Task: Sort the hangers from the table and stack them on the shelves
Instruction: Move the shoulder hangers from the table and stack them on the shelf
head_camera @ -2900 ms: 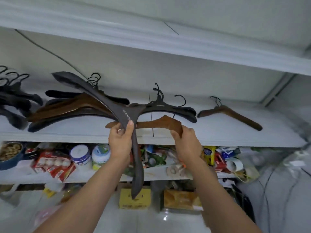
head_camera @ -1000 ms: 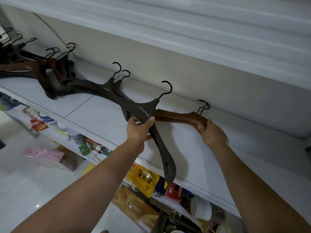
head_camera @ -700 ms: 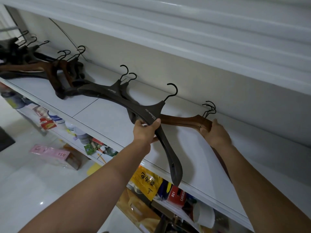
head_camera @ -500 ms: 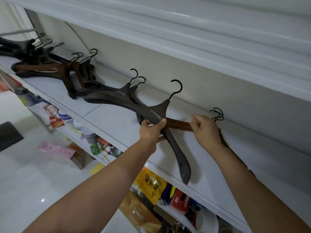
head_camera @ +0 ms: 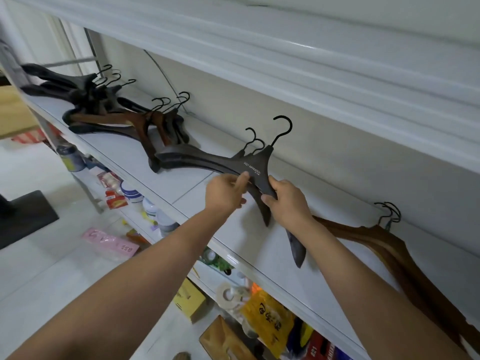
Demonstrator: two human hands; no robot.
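Gripping the black plastic hanger with white lettering (head_camera: 255, 166) at its middle, just under the hook, both hands on it. Our left hand (head_camera: 225, 190) pinches it: thumb on top beside the lettering, fingers curled underneath. Our right hand (head_camera: 285, 202) has its fingers wrapped round the hanger's right arm. The two hands sit just beside each other, nearly touching.

The hanger is over the white shelf (head_camera: 189, 188), hook pointing towards the back wall. Its left arm lies along two matching black hangers (head_camera: 192, 159) stacked there, and their hooks poke out just behind ours. We cannot tell whether our hanger rests on that stack or hangs just above it. Its right arm runs down past our right wrist, with the tip near the shelf's front edge.

Brown wooden hangers (head_camera: 368, 233) lie stacked further right on the same shelf, apart from the black stack. A mixed pile of black and brown hangers (head_camera: 111, 118) sits at the far left end. Jars and packets (head_camera: 130, 196) are on the shelf below, and a pink box (head_camera: 110, 242) is on the floor.
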